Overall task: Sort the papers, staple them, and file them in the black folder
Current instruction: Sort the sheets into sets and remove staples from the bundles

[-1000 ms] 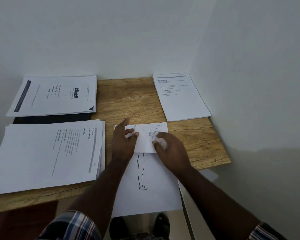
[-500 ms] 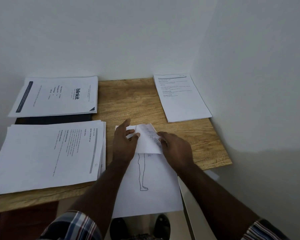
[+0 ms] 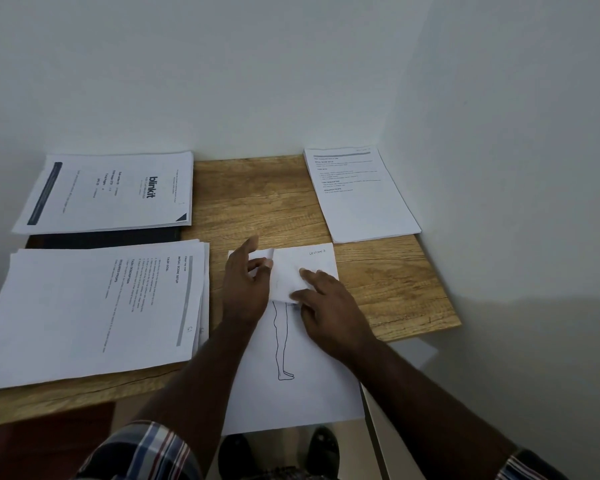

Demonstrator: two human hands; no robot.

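A white sheet with a line drawing of a leg [image 3: 291, 386] lies in front of me and hangs over the table's front edge. Its upper part is doubled over into a flap [image 3: 288, 275]. My left hand [image 3: 245, 285] curls its fingers on the flap's left edge, thumb sticking out. My right hand [image 3: 326, 306] presses straight fingers onto the flap from the right. The black folder [image 3: 101, 239] shows as a dark strip under the "blinkit" stack [image 3: 111, 192] at the back left.
A thick stack of printed pages [image 3: 94, 306] fills the left front of the wooden table [image 3: 257, 202]. A thinner stack [image 3: 361, 195] lies at the back right against the wall. White walls close the back and right sides.
The raised flap with printed text has been turned and laid flatter; its blank side now faces up. My right hand has shifted from holding it to pressing on it.
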